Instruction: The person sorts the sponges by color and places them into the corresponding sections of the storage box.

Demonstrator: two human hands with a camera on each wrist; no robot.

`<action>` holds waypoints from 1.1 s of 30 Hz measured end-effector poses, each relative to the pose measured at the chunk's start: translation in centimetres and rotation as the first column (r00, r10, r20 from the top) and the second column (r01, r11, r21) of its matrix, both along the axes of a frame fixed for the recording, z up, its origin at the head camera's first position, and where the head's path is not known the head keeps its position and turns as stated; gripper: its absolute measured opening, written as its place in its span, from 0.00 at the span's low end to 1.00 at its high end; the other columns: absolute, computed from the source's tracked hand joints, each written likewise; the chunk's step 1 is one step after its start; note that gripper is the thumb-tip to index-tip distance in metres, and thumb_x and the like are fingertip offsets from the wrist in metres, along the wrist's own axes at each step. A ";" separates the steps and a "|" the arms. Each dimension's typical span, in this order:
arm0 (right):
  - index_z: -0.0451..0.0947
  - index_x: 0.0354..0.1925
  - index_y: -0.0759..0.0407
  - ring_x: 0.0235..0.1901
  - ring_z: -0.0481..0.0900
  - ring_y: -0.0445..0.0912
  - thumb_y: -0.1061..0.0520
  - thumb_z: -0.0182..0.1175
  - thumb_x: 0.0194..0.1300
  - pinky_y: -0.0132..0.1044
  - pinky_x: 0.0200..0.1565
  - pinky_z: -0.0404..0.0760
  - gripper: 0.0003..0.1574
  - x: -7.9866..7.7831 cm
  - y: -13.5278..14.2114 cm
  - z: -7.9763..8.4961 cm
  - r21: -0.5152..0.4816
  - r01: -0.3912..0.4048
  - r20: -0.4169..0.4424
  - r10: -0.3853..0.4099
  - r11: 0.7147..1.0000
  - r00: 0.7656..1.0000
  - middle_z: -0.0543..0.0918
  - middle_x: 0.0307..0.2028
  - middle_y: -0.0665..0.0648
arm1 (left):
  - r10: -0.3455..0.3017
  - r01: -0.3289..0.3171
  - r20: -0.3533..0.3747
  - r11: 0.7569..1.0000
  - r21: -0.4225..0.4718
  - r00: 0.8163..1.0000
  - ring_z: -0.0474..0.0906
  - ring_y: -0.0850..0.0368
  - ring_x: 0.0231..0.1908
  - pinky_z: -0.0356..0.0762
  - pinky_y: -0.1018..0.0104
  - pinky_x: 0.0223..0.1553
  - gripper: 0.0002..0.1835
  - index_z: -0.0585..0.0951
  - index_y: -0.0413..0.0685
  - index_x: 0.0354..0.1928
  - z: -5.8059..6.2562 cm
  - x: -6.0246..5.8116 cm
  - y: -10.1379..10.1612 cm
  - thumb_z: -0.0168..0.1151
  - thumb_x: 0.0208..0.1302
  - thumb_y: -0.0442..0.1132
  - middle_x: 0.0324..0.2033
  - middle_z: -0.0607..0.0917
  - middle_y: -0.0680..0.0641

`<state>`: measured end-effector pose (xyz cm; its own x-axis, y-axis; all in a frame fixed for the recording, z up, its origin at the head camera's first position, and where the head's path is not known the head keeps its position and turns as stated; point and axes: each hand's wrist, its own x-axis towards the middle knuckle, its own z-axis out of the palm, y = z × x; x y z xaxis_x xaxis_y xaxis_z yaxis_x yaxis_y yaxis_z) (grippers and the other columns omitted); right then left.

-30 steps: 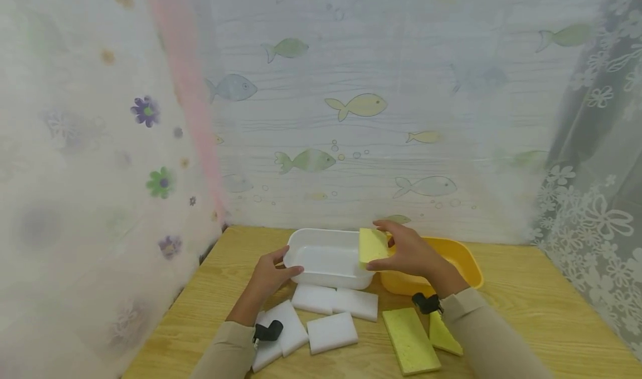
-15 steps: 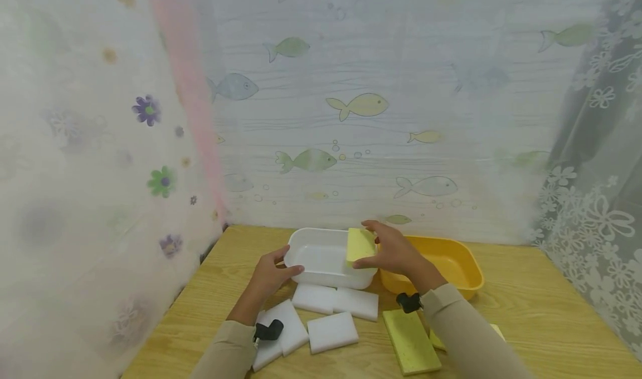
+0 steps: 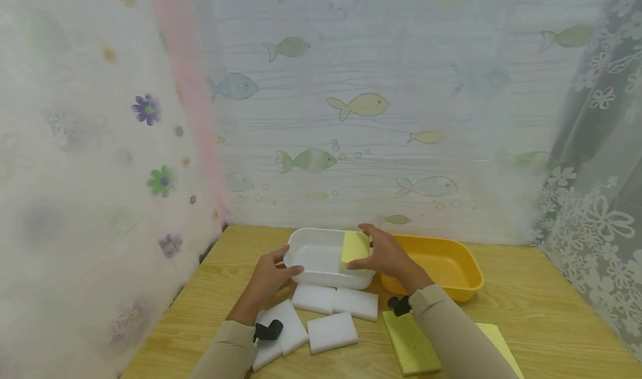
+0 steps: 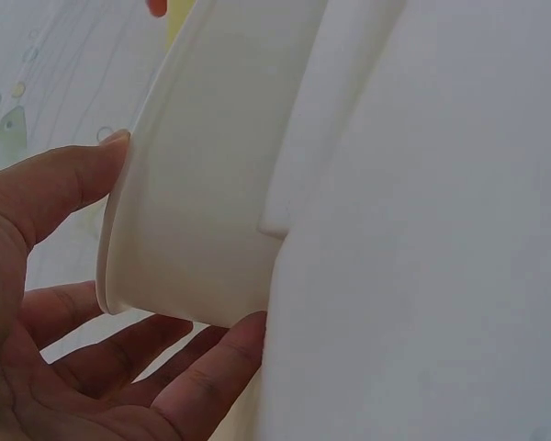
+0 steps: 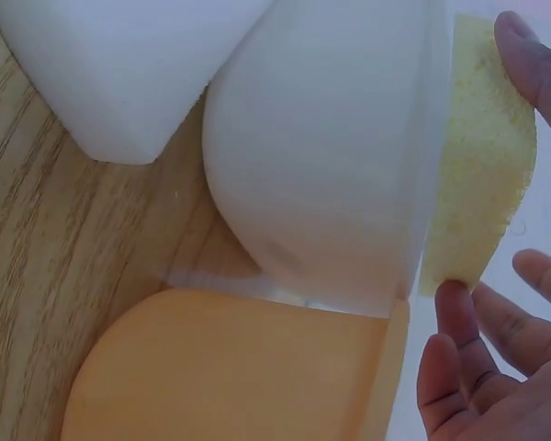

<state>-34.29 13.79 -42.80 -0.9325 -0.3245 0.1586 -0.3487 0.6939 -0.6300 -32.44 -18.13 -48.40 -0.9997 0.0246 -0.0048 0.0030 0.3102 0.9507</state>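
Between its thumb and fingers my right hand (image 3: 388,256) pinches a yellow rectangular sponge (image 3: 355,249) above the right end of a white plastic basin (image 3: 326,277). In the right wrist view the sponge (image 5: 482,156) bows slightly and overlaps the basin's rim. My left hand (image 3: 268,271) grips the basin's left end. In the left wrist view its thumb lies on the rim, with the fingers under the outer wall (image 4: 197,211). No other sponge shows inside the basin.
An orange-yellow basin (image 3: 468,290) stands right beside the white one. Several white sponge blocks (image 3: 332,333) lie in front on the wood table (image 3: 541,312). Nearer the right sleeve are a long yellow sponge (image 3: 408,345) and another yellow piece (image 3: 496,343). A fish-patterned curtain (image 3: 361,161) hangs behind.
My right hand has carried the yellow sponge leftward and slightly lower, from beside the orange-yellow basin to over the white basin's right end. The left hand stays on the white basin.
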 end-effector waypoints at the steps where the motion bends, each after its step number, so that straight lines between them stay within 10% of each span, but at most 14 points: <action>1: 0.58 0.80 0.53 0.62 0.78 0.59 0.30 0.81 0.45 0.54 0.58 0.82 0.73 0.0 0.0 -0.1 0.006 0.001 0.002 -0.001 1.000 1.000 0.69 0.75 0.58 | 0.000 0.000 0.001 1.000 -0.002 1.000 0.77 0.38 0.65 0.86 0.55 0.51 0.49 0.65 0.46 0.79 0.0 0.0 0.0 0.79 0.58 0.46 0.72 0.72 0.35; 33: 0.57 0.79 0.58 0.64 0.77 0.60 0.32 0.81 0.46 0.58 0.65 0.76 0.73 -0.8 -1.1 -0.8 0.097 0.024 0.004 -0.025 0.995 1.000 0.73 0.71 0.64 | 0.000 0.000 -0.011 1.000 -0.001 1.000 0.77 0.37 0.66 0.86 0.56 0.51 0.48 0.65 0.45 0.78 0.2 0.3 0.0 0.79 0.59 0.45 0.72 0.72 0.35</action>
